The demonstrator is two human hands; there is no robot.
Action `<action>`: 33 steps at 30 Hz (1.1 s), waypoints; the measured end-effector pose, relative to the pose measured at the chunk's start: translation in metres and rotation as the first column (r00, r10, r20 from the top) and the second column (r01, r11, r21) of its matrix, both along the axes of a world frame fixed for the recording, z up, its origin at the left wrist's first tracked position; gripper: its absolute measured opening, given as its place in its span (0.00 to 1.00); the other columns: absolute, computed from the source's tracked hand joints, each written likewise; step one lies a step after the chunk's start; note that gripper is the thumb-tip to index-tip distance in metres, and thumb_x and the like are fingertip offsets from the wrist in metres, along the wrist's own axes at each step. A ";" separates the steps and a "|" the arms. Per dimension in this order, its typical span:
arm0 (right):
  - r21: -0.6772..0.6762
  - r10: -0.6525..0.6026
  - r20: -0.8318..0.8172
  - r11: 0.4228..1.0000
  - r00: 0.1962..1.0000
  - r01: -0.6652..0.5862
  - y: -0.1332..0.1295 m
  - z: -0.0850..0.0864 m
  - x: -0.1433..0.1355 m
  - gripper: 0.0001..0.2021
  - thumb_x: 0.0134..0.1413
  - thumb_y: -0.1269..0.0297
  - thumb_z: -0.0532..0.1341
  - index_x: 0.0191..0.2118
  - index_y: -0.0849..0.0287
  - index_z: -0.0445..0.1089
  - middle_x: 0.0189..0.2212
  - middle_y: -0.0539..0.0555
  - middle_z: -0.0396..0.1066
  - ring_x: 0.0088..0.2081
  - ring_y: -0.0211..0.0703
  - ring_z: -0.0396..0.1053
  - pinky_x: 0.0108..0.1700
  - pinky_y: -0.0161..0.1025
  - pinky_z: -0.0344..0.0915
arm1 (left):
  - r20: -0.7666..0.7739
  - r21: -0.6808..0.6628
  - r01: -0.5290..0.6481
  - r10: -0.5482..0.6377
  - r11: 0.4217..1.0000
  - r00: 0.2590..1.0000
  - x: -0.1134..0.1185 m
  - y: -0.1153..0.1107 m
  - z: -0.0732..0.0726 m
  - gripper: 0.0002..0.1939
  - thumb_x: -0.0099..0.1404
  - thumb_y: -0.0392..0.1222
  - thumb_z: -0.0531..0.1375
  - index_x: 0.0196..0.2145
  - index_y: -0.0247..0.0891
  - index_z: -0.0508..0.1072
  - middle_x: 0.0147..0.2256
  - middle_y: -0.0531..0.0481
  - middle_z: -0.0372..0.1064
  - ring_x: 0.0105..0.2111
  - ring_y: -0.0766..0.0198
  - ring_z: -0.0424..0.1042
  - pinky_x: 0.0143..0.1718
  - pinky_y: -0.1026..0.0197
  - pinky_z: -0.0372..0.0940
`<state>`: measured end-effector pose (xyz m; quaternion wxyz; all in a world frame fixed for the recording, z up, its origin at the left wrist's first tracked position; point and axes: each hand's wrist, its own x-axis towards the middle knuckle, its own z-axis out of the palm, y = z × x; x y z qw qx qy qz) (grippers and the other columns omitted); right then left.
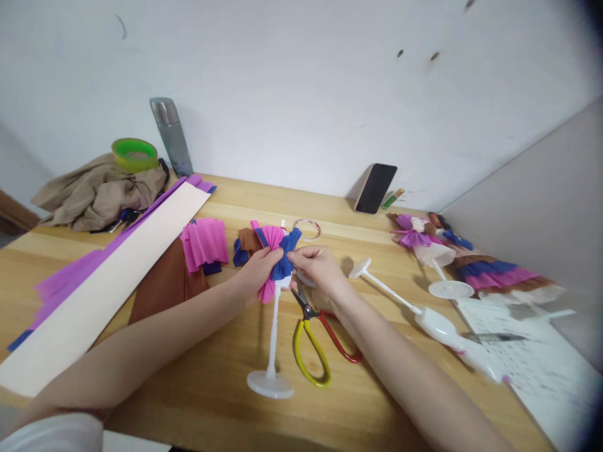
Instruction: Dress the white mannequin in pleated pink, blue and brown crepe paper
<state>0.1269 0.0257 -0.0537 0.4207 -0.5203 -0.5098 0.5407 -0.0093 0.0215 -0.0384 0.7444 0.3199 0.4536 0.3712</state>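
We see a grey flask [174, 141] standing by the wall [282, 94], a crumpled tan cloth [97, 194] near it, and a dark-screened phone [375, 188] propped against the wall.

White sleeve [59, 434] on left arm [155, 355]

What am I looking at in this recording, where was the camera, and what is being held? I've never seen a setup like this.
No robot here: these are a person's bare left hand and right hand. The one picture comes from a camera worn on the head, looking forward and down.

Both hands pinch a blue ruffle, with a pink ruffle beside it, at the top of a white stand.

On the wooden table, scissors lie just right of the stand. A phone leans on the wall; a bottle stands at the far left.
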 end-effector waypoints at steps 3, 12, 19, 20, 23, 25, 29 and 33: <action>-0.068 -0.005 -0.105 0.998 0.994 -0.003 0.002 0.001 0.003 0.21 0.34 0.49 0.71 0.14 0.59 0.64 0.11 0.49 0.63 0.12 0.34 0.59 0.14 0.33 0.51 | 0.011 0.007 0.008 -0.008 1.000 1.000 0.000 -0.002 0.004 0.12 0.69 0.39 0.53 0.44 0.31 0.72 0.24 0.47 0.75 0.17 0.64 0.73 0.22 0.63 0.70; -0.152 -0.031 -0.222 0.988 0.975 -0.004 0.004 0.002 0.009 0.20 0.30 0.52 0.74 0.16 0.63 0.68 0.11 0.47 0.62 0.11 0.24 0.45 0.14 0.29 0.37 | -0.001 0.013 0.033 -0.033 0.999 0.999 -0.002 -0.001 0.009 0.14 0.71 0.37 0.50 0.45 0.27 0.72 0.26 0.44 0.76 0.19 0.62 0.75 0.23 0.62 0.71; -0.118 -0.024 -0.255 0.993 0.967 -0.007 0.000 0.011 0.008 0.24 0.32 0.49 0.72 0.14 0.62 0.63 0.14 0.49 0.64 0.13 0.24 0.47 0.16 0.31 0.36 | 0.003 0.037 0.051 -0.051 0.998 0.999 -0.007 0.003 0.013 0.13 0.70 0.39 0.51 0.40 0.29 0.73 0.29 0.42 0.77 0.21 0.61 0.76 0.24 0.62 0.71; -0.119 -0.025 -0.237 0.993 0.971 -0.003 -0.001 0.011 0.007 0.24 0.32 0.49 0.72 0.14 0.62 0.62 0.14 0.49 0.63 0.13 0.24 0.46 0.16 0.31 0.36 | 0.003 0.035 0.052 -0.052 0.998 0.999 -0.007 0.003 0.012 0.13 0.70 0.39 0.51 0.40 0.29 0.73 0.29 0.42 0.76 0.21 0.60 0.76 0.24 0.62 0.71; -0.127 -0.032 -0.193 0.992 0.981 0.008 -0.001 0.009 0.006 0.24 0.32 0.46 0.72 0.14 0.61 0.64 0.10 0.44 0.54 0.12 0.24 0.43 0.18 0.32 0.33 | -0.001 0.034 0.048 -0.048 0.998 0.999 -0.007 0.004 0.011 0.13 0.70 0.39 0.50 0.40 0.30 0.72 0.28 0.43 0.76 0.21 0.60 0.76 0.23 0.63 0.70; -0.125 -0.033 -0.172 0.992 0.985 0.011 -0.002 0.008 0.006 0.25 0.32 0.44 0.71 0.15 0.62 0.65 0.08 0.41 0.47 0.12 0.24 0.40 0.19 0.32 0.31 | -0.004 0.034 0.044 -0.044 0.998 0.999 -0.006 0.004 0.010 0.13 0.70 0.38 0.50 0.40 0.30 0.72 0.27 0.44 0.76 0.20 0.61 0.76 0.23 0.63 0.70; -0.124 -0.031 -0.103 0.992 0.994 0.019 -0.003 0.011 0.005 0.28 0.33 0.38 0.69 0.14 0.61 0.62 0.08 0.41 0.45 0.12 0.24 0.39 0.19 0.33 0.29 | -0.019 0.027 0.038 -0.037 0.999 0.999 -0.005 0.003 0.010 0.12 0.70 0.38 0.51 0.41 0.30 0.72 0.26 0.45 0.76 0.18 0.61 0.75 0.22 0.62 0.69; -0.120 -0.016 -0.109 0.993 0.994 0.003 -0.005 0.014 0.002 0.28 0.34 0.39 0.69 0.14 0.60 0.62 0.07 0.42 0.47 0.12 0.26 0.40 0.18 0.33 0.31 | -0.028 0.027 0.026 -0.025 0.999 0.999 -0.004 0.002 0.008 0.12 0.70 0.37 0.51 0.41 0.30 0.72 0.26 0.46 0.75 0.18 0.62 0.74 0.22 0.62 0.69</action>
